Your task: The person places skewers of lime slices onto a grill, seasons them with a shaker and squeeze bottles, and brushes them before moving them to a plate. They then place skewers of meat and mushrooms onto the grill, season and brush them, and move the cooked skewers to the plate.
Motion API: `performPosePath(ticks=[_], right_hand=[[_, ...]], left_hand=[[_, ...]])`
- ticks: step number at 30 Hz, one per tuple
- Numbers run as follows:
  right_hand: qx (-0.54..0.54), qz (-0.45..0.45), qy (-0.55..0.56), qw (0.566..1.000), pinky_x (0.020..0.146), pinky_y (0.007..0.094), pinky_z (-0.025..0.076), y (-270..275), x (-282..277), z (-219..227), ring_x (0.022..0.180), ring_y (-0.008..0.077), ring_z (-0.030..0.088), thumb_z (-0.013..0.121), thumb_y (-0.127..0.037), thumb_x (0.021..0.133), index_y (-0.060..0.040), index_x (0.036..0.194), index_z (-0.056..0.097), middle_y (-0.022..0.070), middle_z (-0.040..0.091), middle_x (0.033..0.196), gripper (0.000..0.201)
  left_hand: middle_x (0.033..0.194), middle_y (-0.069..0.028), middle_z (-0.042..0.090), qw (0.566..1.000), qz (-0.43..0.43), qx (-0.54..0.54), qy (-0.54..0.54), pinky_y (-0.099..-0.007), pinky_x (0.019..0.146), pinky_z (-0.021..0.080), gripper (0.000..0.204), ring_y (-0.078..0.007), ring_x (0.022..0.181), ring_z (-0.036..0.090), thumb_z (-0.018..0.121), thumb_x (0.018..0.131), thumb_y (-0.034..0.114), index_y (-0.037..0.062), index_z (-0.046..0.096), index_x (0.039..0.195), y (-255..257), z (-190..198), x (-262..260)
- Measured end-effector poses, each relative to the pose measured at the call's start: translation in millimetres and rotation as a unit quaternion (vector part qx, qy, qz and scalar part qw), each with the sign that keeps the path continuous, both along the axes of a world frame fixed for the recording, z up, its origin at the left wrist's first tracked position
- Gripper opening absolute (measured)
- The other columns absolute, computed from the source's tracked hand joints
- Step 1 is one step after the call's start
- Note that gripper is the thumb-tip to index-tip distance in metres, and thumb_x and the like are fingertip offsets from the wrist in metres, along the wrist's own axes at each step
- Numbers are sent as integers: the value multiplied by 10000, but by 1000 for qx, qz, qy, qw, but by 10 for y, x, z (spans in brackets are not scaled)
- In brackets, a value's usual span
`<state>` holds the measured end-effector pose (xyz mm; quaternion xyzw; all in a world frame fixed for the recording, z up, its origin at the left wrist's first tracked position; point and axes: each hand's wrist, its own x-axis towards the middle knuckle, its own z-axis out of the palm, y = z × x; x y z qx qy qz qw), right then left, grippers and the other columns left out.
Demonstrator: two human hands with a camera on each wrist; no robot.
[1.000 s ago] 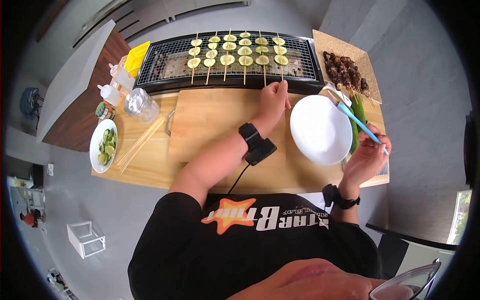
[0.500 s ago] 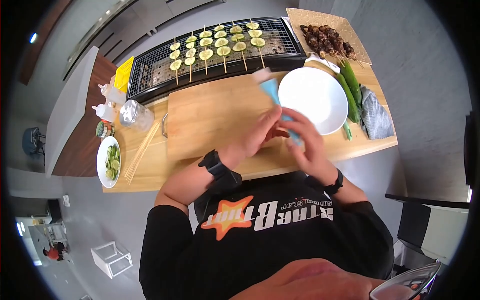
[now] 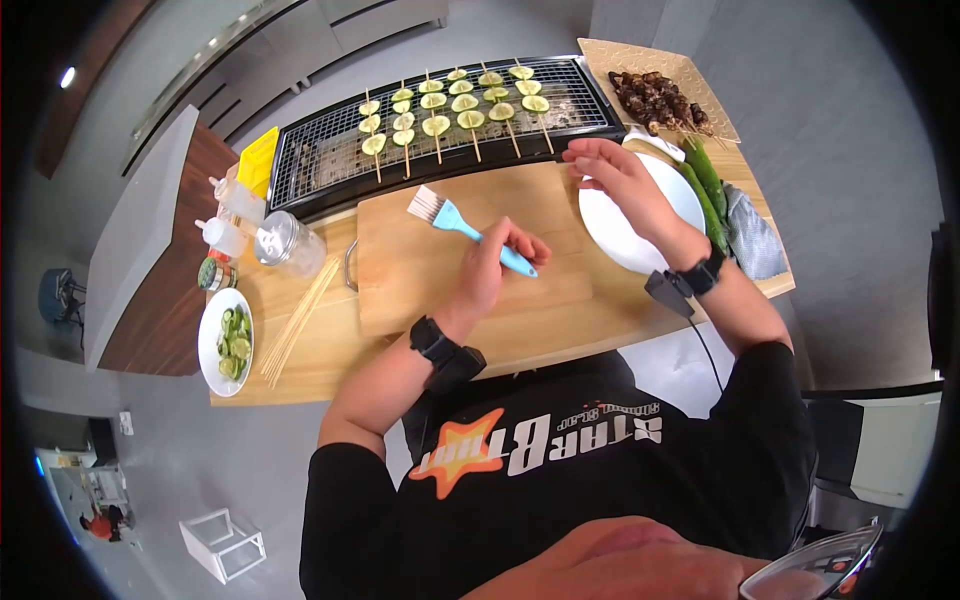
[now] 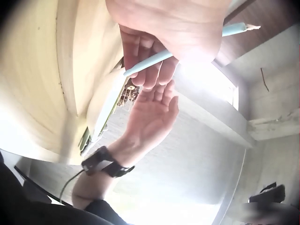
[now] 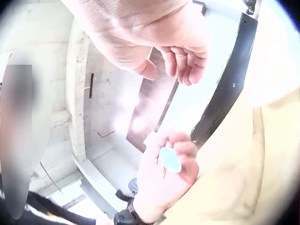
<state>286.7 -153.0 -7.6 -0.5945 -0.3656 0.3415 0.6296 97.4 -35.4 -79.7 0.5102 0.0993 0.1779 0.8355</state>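
My left hand (image 3: 484, 272) grips a basting brush (image 3: 452, 218) with a light blue handle and pale bristles, held over the wooden cutting board (image 3: 400, 290). In the right wrist view the handle's blue end pokes out of that fist. Over the white bowl (image 3: 612, 228), near the grill's front right corner, is my right hand (image 3: 628, 185); its fingers are loosely bent with nothing in them. Several skewers of green-rimmed round slices (image 3: 436, 126) lie side by side across the wire rack of the black grill (image 3: 335, 190).
Browned meat skewers (image 3: 660, 100) lie on a patterned board at the right. Cucumbers (image 3: 703, 180) and a grey cloth (image 3: 752, 235) sit beside the bowl. To the left stand squeeze bottles (image 3: 222, 237), a glass jar (image 3: 290, 245), bare skewers (image 3: 300, 320) and a dish of slices (image 3: 208, 345).
The left hand let go of the rightmost skewer and drew back. The brush passed from the right hand to the left, and the right hand moved forward over the bowl.
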Motion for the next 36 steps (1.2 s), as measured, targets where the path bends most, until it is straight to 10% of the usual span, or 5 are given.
performPosePath(ticks=[22,36], right_hand=[[-91,44,155,983,834,281,541,526,352,-136,941,219,647,504,-165,966,64,1123,514,181,623,1085,278],[-92,20,110,989,551,146,450,354,430,-178,624,33,546,569,-143,932,-37,991,652,-1,630,795,146]], left_hand=[[760,-148,622,999,-8,54,-2,-323,699,502,530,-195,714,586,298,1018,412,66,441,643,13,-23,-29],[745,-156,629,998,9,58,-12,-323,668,513,531,-198,693,600,319,1010,431,74,440,636,2,-43,-21]])
